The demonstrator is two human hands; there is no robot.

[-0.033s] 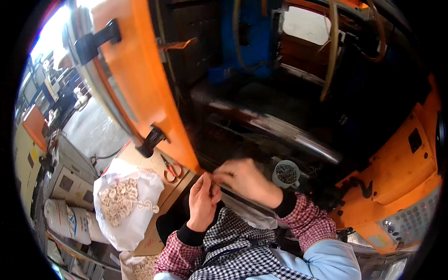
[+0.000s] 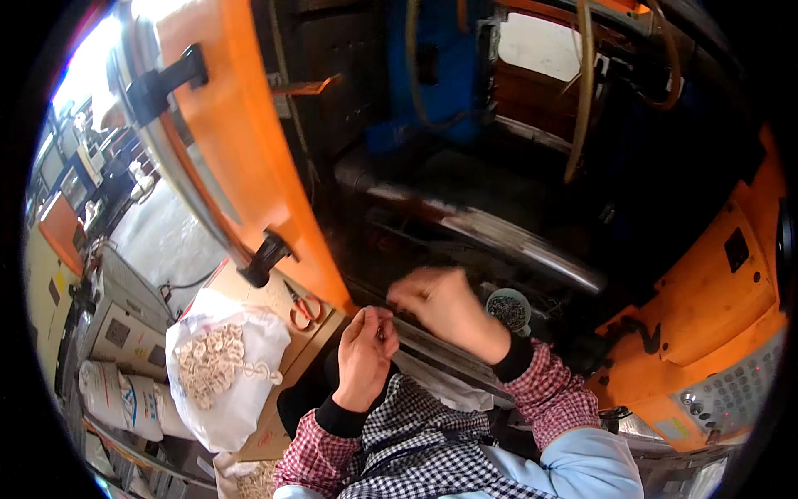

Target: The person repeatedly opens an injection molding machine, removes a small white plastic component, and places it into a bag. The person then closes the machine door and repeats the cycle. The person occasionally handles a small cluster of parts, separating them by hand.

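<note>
Pinching narrowly, the left hand holds a tiny piece, its direction and long axis unreadable; the blurred right hand's grip I cannot tell.

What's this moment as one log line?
left hand: curled, contents unclear; right hand: blurred, alongside; cup of small parts: near right hand; white bag: left side

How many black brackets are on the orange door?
2: the upper bracket near the picture's top, the lower bracket near the scissors. The door runs out of frame, so more may be hidden.
</note>
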